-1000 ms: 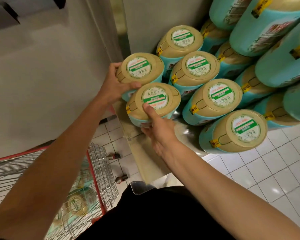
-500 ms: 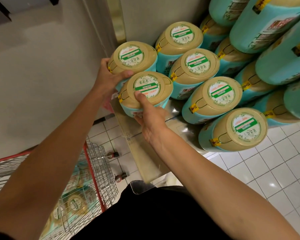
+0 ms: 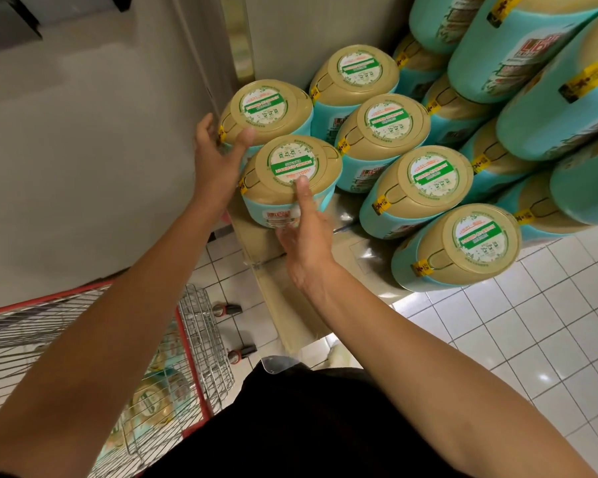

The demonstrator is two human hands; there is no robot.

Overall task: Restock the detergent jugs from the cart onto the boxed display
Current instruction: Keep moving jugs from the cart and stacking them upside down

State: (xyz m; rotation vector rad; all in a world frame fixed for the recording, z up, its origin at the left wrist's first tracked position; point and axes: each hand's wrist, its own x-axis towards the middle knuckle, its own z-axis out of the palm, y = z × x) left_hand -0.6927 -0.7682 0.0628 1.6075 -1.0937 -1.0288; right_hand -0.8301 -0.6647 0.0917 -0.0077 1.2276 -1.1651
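Observation:
Teal detergent jugs with tan lids stand in rows on the boxed display (image 3: pixel 283 305). My left hand (image 3: pixel 214 160) grips the far-left jug (image 3: pixel 266 108), thumb on its lid edge, fingers round its left side. Just in front of it is the near-left jug (image 3: pixel 290 163). My right hand (image 3: pixel 304 239) holds that jug, thumb up on the lid and fingers against its teal side. More jugs (image 3: pixel 425 177) stand to the right. The wire cart (image 3: pixel 190 343) at lower left has jugs (image 3: pixel 152 401) in it.
A grey wall and a pillar (image 3: pixel 204 63) close in the display's left side. Higher stacked jugs (image 3: pixel 532 74) lean in at upper right. White floor tiles (image 3: pixel 532 339) lie to the right. The cart's red rim sits close to my left arm.
Both hands have shifted the two left jugs leftward and back, opening a small gap to the neighbouring jugs. My left fingers have loosened a little.

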